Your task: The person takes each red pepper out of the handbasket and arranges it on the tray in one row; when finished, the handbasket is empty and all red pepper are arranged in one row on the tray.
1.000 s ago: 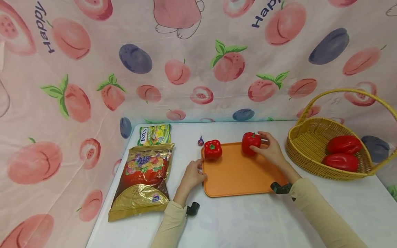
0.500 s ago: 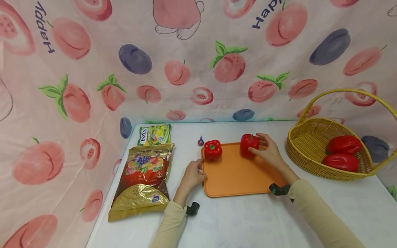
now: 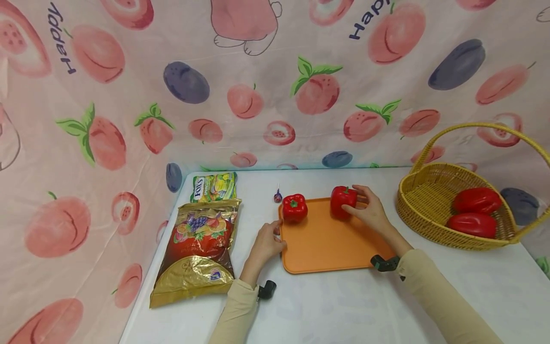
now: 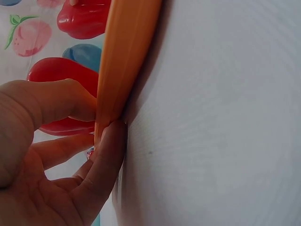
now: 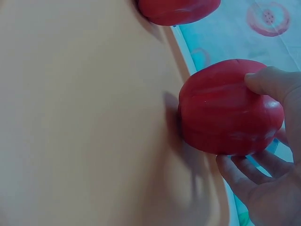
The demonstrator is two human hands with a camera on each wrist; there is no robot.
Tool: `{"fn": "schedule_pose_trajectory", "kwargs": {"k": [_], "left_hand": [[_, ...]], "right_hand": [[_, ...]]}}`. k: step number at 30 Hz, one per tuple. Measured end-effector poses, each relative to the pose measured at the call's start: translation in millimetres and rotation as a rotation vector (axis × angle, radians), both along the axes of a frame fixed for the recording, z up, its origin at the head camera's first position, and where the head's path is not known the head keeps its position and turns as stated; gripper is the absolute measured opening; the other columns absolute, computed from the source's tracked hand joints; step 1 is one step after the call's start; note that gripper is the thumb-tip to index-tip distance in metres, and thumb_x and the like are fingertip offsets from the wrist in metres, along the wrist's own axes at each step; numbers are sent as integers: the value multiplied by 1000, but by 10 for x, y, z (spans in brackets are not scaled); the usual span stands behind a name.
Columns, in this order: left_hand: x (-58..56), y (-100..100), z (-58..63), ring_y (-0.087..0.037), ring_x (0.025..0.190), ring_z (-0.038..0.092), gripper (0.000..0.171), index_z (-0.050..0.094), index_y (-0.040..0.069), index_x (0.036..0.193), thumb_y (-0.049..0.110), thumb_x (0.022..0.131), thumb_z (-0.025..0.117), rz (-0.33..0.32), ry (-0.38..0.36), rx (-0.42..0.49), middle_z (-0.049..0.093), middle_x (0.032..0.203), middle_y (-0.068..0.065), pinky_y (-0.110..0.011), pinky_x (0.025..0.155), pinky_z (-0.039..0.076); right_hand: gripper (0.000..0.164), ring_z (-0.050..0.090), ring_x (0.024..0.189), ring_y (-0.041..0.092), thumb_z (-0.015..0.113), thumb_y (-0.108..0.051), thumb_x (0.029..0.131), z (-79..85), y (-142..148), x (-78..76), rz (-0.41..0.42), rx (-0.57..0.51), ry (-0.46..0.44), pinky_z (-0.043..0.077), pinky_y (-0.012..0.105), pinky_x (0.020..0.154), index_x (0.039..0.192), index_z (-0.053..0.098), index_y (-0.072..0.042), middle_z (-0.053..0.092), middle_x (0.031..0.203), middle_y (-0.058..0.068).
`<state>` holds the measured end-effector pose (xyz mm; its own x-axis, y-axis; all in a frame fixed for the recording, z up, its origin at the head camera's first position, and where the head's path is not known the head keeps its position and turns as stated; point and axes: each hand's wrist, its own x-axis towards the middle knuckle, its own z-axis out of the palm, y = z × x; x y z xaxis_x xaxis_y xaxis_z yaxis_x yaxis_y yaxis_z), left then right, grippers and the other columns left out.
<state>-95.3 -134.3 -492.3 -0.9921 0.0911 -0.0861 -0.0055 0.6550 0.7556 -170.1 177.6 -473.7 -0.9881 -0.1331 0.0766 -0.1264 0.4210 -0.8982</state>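
My right hand (image 3: 370, 209) grips a red bell pepper (image 3: 342, 202) at the far right part of the orange tray (image 3: 331, 246). In the right wrist view the thumb lies on one side of this pepper (image 5: 225, 110) and the fingers curl against the other. A second red bell pepper (image 3: 294, 208) sits upright on the tray's far left corner, stem up. At the tray's left edge is my left hand (image 3: 267, 241). The left wrist view shows its thumb and fingers (image 4: 110, 146) pinching the tray's rim (image 4: 124, 61).
A yellow wicker basket (image 3: 423, 217) with two red peppers (image 3: 472, 224) stands to the right. On the left lie a gold-and-brown candy bag (image 3: 199, 248) and a green Fox's packet (image 3: 213, 187). A small lollipop (image 3: 278, 195) lies behind the tray's left corner.
My right hand has shifted slightly left and a little nearer with the pepper over the tray. The left hand has stayed at the tray's edge.
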Motion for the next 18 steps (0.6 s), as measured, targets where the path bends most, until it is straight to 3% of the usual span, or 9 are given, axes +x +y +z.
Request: {"fn": "schedule_pose_trajectory", "kwargs": {"k": [18], "left_hand": [[-1, 6, 5, -16, 74, 52, 63, 55, -1, 136, 2, 77, 74, 7, -16, 4, 52, 92, -7, -25, 62, 47]], "right_hand": [[73, 49, 123, 43, 76, -17, 86, -5, -65, 7, 7, 5, 4, 48, 53, 95, 146, 37, -1, 46, 140, 25]]}}
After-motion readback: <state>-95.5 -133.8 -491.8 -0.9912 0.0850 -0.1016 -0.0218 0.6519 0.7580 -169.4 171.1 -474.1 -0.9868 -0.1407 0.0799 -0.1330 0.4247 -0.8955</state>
